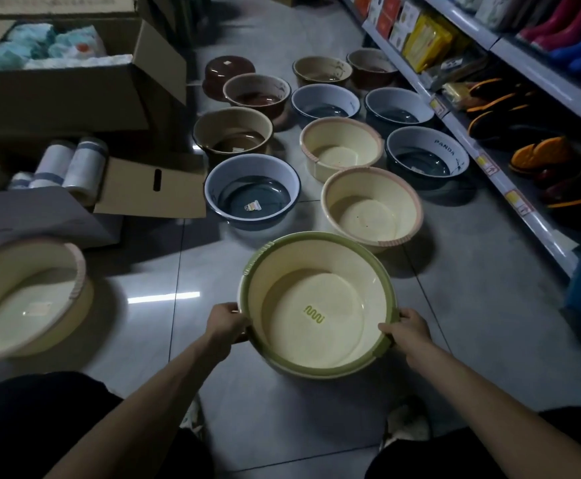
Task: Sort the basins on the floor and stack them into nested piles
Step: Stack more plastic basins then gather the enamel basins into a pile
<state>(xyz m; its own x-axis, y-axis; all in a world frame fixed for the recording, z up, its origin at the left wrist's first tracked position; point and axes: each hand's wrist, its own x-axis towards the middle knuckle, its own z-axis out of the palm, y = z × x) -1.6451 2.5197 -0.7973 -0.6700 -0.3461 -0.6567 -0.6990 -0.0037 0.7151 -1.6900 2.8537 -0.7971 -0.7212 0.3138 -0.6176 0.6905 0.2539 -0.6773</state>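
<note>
**A:** What are you holding?

**B:** A round cream plastic basin with an olive-green rim (316, 292). My left hand (225, 323) grips the rim on its left side, fingers curled round the edge. My right hand (408, 328) clasps the rim on its right side, thumb lying on top.

**A:** Where is it?

**B:** Straight in front of me, low over the grey tiled floor (472, 323) and tipped a little toward me. I cannot tell whether its base touches the tiles. Nothing lies inside it apart from a small green squiggle mark on the bottom.

**A:** What is closest to it?

**B:** Just beyond it to the right stands a cream basin with a pink ribbed rim (372, 209), and a 2nd pink-rimmed basin (341, 146) stands right behind that one. A 3rd pink-rimmed basin (26, 295) sits well apart on my left. Ahead and slightly left is a grey-blue basin with a dark bottom (251, 191).

**A:** And farther out?

**B:** On the right is a grey-blue basin marked PANDA (427, 157), with 2 more grey-blue basins (325, 102) side by side behind it. On the left is a beige basin with a brown bottom (232, 134), with more brown ones behind it, 1 of them an upturned brown basin (228, 70). Open cardboard boxes (74, 91) stand at my left, and a metal shelf of shoes (510, 140) runs along my right.
</note>
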